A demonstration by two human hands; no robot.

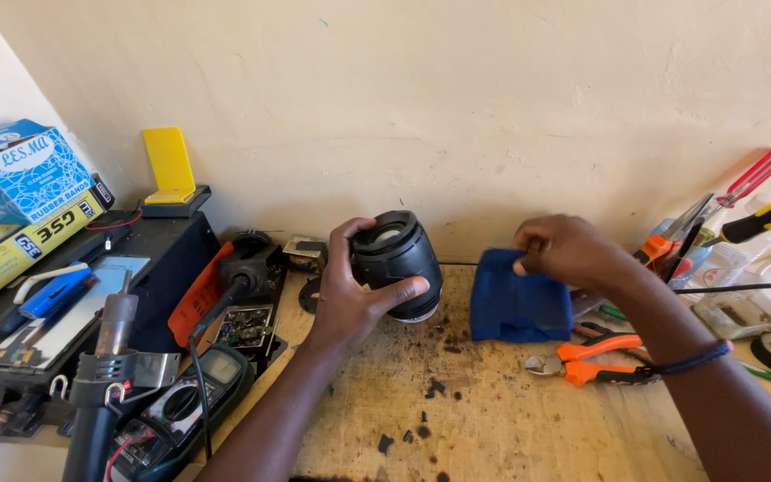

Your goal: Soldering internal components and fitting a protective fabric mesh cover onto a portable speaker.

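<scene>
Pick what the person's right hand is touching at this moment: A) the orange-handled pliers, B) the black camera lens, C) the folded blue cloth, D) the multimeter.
C: the right hand pinches the top edge of the blue cloth on the wooden bench, while the left hand grips the black camera lens; the orange-handled pliers lie untouched nearby.

1. Cream plaster wall (457,98) rises straight behind the hands, scuffed and faintly stained.
2. Pale wooden bench (493,419) under the hands, worn, with dark burn specks.
3. Even daylight, soft shadows.
4. Black cabinet (167,245) stands left of the hands.
</scene>
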